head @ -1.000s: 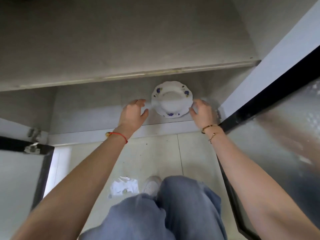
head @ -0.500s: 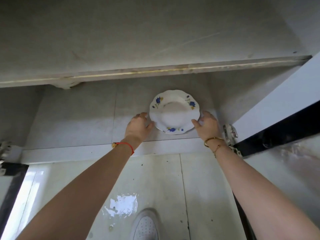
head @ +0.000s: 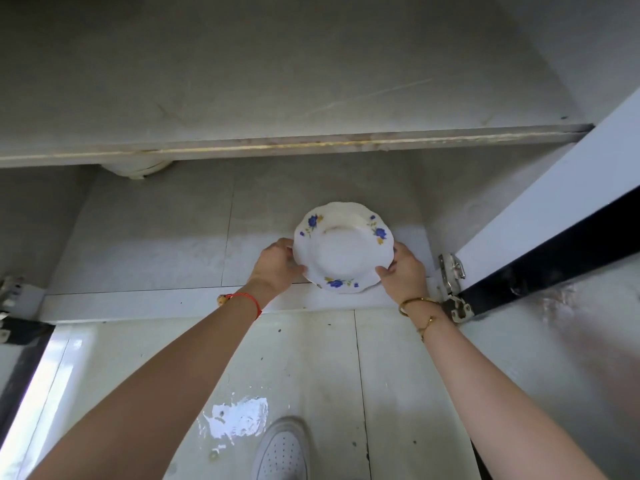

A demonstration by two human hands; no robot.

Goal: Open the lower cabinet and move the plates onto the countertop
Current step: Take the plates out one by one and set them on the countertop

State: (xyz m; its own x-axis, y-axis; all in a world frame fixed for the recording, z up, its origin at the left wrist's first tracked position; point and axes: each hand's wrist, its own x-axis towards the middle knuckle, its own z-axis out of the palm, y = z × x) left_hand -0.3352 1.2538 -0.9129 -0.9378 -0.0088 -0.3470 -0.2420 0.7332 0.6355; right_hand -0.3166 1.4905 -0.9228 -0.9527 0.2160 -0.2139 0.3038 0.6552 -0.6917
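Observation:
A white plate (head: 344, 247) with a scalloped rim and blue flowers is in the open lower cabinet, near its front right. My left hand (head: 277, 263) grips the plate's left rim and my right hand (head: 403, 268) grips its right rim. The near edge of the plate overhangs the cabinet's front sill (head: 156, 301), and the plate looks tilted towards me. I cannot tell whether it is one plate or a stack. The grey countertop (head: 277, 81) runs across the top of the view, above the cabinet.
The right cabinet door (head: 554, 258) stands open beside my right wrist, its metal hinge (head: 452, 271) close to it. The left door (head: 20, 344) is open at the left edge. A pale pipe fitting (head: 138, 169) hangs under the counter. My white shoe (head: 282, 448) is on the glossy floor.
Both hands have closed on the plate's rims, and the plate has come forward over the cabinet's front sill. My head has moved nearer; my knees have left the view.

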